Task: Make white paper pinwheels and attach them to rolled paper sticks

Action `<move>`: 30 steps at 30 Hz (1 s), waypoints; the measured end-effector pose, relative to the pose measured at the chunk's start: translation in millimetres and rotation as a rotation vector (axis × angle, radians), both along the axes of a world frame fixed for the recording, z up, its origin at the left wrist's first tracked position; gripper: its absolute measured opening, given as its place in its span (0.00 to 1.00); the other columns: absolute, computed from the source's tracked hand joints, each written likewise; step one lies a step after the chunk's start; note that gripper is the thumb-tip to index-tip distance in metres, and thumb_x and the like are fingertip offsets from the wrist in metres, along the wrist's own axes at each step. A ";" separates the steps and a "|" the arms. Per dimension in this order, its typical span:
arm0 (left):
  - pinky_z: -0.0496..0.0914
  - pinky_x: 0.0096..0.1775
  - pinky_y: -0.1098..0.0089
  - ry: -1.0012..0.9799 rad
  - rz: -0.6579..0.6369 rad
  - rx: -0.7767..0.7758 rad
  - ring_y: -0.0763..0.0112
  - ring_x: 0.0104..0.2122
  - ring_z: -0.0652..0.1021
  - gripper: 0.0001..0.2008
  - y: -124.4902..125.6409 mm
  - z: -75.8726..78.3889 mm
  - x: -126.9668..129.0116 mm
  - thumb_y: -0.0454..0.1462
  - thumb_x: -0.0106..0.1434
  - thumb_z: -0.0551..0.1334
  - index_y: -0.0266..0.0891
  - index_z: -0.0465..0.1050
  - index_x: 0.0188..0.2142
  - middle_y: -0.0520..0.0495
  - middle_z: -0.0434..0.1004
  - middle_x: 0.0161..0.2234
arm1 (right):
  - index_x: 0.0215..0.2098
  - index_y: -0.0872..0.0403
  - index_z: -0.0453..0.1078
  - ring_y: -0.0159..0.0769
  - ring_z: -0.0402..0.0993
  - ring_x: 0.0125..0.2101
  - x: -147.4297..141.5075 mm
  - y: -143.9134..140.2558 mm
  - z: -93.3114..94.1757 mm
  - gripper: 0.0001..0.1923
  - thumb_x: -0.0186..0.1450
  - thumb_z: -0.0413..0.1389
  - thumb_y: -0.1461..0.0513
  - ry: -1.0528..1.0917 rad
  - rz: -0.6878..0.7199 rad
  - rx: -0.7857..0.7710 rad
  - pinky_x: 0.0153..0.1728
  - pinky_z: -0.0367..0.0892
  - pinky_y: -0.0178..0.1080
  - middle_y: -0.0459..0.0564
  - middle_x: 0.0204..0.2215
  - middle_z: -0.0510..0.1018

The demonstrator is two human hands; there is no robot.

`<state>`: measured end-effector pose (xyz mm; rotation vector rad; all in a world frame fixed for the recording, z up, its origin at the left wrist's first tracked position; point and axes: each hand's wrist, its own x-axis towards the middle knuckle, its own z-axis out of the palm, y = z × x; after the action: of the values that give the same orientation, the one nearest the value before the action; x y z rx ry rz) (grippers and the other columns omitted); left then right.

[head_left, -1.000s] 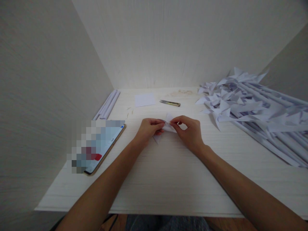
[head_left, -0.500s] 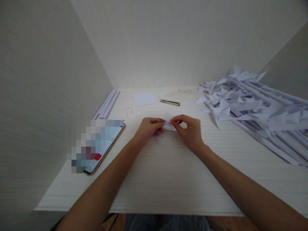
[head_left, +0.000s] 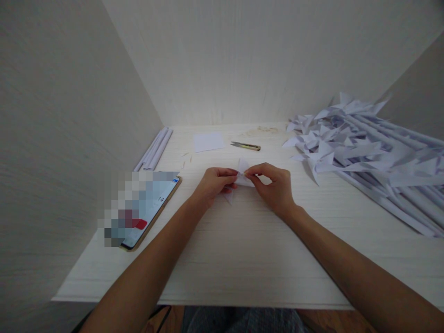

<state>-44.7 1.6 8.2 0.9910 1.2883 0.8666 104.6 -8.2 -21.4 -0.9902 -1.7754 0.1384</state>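
Note:
Between my two hands is a white paper pinwheel (head_left: 244, 181), its pointed blades sticking out above and below the fingers. My left hand (head_left: 215, 186) is closed on its left side, thumb on top and fingers underneath. With thumb and index finger pinched, my right hand (head_left: 272, 186) grips the paper near the pinwheel's middle. What lies right under the fingertips is hidden. Beyond the hands rest small thread snips (head_left: 245, 146) and a square sheet of white paper (head_left: 208, 142).
Several finished paper pinwheels on rolled paper sticks (head_left: 360, 148) are heaped at the right. Rolled paper tubes (head_left: 157, 149) lie along the left wall. A phone (head_left: 152, 215), partly blurred out, lies left of my left forearm. Walls (head_left: 222, 60) enclose the white table (head_left: 249, 259).
Both hands keep nearly the same hold on the pinwheel, and the right wrist has shifted very slightly. The number on the phone went from 13 to 14.

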 end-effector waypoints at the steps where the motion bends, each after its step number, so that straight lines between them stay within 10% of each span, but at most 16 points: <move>1: 0.61 0.19 0.80 -0.004 -0.002 -0.002 0.82 0.16 0.70 0.04 0.1 -0.2 -0.3 0.25 0.50 0.61 0.31 0.73 0.26 0.53 0.71 0.19 | 0.24 0.54 0.71 0.32 0.73 0.25 -0.1 0.0 0.0 0.07 0.55 0.54 0.70 -0.002 -0.001 0.001 0.29 0.68 0.35 0.46 0.23 0.78; 30: 0.60 0.17 0.78 0.157 -0.028 0.124 0.79 0.16 0.70 0.03 -5.4 -5.4 9.5 0.28 0.50 0.60 0.33 0.72 0.26 0.53 0.71 0.18 | 0.24 0.53 0.71 0.32 0.72 0.24 -2.9 0.2 2.0 0.06 0.56 0.54 0.67 0.032 -0.012 -0.090 0.27 0.67 0.36 0.46 0.23 0.78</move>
<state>-35.3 -3.8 2.8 1.1916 1.3619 0.8686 101.8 -8.0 -19.4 -1.0577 -1.7467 0.2271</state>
